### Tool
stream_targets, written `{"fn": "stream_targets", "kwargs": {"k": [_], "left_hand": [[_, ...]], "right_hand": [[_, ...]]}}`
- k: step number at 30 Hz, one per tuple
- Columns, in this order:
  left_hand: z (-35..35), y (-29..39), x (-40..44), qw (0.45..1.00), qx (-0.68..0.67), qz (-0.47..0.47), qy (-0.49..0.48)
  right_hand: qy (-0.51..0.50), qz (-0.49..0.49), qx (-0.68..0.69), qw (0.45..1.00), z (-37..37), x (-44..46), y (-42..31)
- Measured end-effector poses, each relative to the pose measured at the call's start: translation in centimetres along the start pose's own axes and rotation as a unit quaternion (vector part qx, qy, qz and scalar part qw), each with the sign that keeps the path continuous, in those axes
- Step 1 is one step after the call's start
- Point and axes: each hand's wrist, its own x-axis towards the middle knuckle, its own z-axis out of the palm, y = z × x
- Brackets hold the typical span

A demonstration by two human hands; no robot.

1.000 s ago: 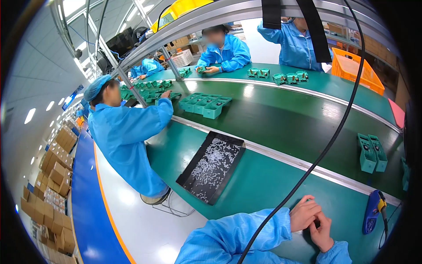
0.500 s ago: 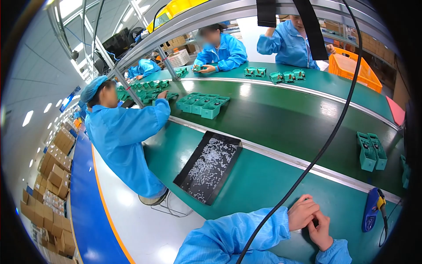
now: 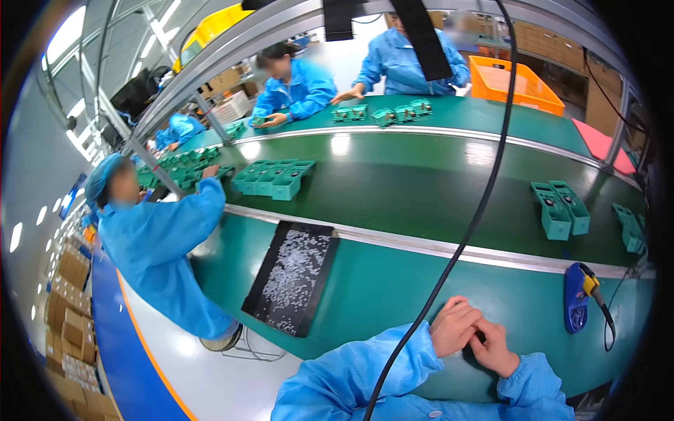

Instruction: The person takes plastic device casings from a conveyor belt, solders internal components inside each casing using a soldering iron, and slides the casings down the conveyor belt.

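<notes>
On the near table (image 3: 393, 281): both hands meet over the green top, touching.
Left hand (image 3: 455, 326): fingers bent, laid against the right hand (image 3: 495, 349); I cannot tell if anything is pinched between them.
Right hand: fingers curled in toward the left.
Black tray (image 3: 321, 270): left of the hands, apart from them, strewn with small pale pieces (image 3: 291, 270).
Blue holder (image 3: 576, 312): right of the hands, beside a yellow and black tool (image 3: 590, 283).
Belt (image 3: 393, 182): beyond the rail (image 3: 421, 248), carrying green cases (image 3: 272, 179).
</notes>
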Motion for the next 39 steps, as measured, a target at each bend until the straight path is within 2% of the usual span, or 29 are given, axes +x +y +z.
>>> {"fn": "stream_targets", "kwargs": {"k": [39], "left_hand": [[-0.5, -1.1, -1.3, 1.0, 0.0, -0.013, -0.016]], "right_hand": [[-0.005, 0.01, 0.005, 1.0, 1.5, 0.1, 0.5]]}}
